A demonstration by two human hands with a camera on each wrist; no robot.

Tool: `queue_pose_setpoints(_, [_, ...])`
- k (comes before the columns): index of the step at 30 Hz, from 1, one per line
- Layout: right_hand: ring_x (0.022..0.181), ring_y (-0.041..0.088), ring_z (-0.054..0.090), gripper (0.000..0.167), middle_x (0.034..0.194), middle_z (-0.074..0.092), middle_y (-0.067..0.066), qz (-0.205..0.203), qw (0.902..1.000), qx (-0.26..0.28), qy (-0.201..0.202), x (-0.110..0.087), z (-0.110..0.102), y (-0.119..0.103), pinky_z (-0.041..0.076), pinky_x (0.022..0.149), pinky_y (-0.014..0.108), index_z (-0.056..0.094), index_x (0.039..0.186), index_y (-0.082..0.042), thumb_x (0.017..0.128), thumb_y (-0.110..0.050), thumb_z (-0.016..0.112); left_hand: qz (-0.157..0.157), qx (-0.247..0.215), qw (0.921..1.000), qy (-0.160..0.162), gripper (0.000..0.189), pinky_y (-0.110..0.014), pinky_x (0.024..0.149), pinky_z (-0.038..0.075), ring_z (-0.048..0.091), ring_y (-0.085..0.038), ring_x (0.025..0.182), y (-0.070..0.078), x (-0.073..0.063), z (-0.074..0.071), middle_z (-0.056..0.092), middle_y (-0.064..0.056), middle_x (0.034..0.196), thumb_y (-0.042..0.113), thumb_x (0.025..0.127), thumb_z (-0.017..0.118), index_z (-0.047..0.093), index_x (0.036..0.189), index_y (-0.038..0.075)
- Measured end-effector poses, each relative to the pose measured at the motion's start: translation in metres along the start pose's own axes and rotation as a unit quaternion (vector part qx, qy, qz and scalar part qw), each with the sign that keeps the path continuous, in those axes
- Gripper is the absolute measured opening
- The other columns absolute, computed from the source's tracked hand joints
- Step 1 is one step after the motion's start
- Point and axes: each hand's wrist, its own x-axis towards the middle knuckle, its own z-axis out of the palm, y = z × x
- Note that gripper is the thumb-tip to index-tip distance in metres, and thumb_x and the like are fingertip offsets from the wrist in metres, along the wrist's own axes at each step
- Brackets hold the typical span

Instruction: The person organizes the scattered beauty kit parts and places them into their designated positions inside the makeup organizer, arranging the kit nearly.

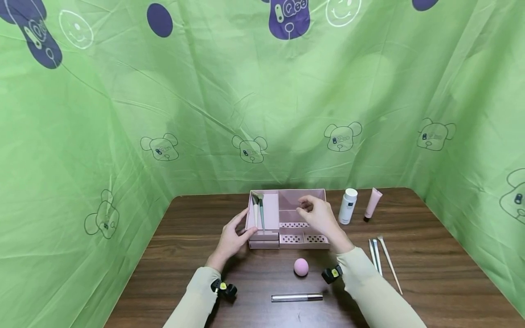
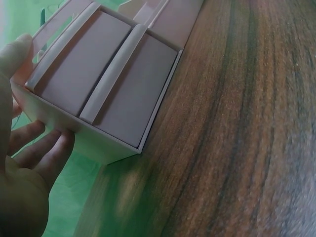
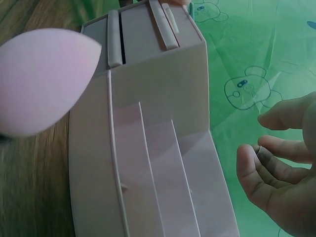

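Observation:
A pink cosmetics organizer stands on the table, with two drawers at its left front. Two makeup brushes lie in its top left tray. My left hand holds the organizer's left front corner, its thumb near the top edge and fingers against the side wall. Above the stepped compartments on the right hovers my right hand, fingers loosely bent with nothing between them. In front of the organizer sits a pink makeup sponge, large and close in the right wrist view.
A slim silver tube lies near the front of the brown table. To the right stand a white bottle and a pink squeeze tube. Several brushes lie nearer. Green cloth hangs behind and at both sides.

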Motion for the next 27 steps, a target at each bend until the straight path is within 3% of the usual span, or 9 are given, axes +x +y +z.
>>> queue_pose_setpoints(18, [0.079,0.017,0.065,0.024,0.093,0.072,0.007,0.027,0.9994,-0.018,0.006,-0.019,-0.032,0.035,0.055,0.069,0.028,0.068,0.109,-0.007,0.086,-0.014,0.07,0.002,0.006,1.0,0.007,0.066,-0.051,0.094,0.053,0.055,-0.045,0.118,0.001,-0.001,0.001,0.05,-0.03,0.138,0.011,0.086,0.076,0.045,0.141,-0.006])
queue_pose_setpoints(27, [0.076,0.014,0.067,0.021,0.089,0.073,0.004,0.033,0.9973,-0.054,0.036,-0.03,-0.046,0.052,0.056,0.069,0.027,0.069,0.105,-0.009,0.085,-0.015,0.07,0.008,0.009,0.9998,0.014,0.066,-0.047,0.094,0.055,0.058,-0.044,0.116,-0.001,-0.001,0.002,0.051,-0.029,0.138,0.01,0.085,0.076,0.045,0.141,-0.006])
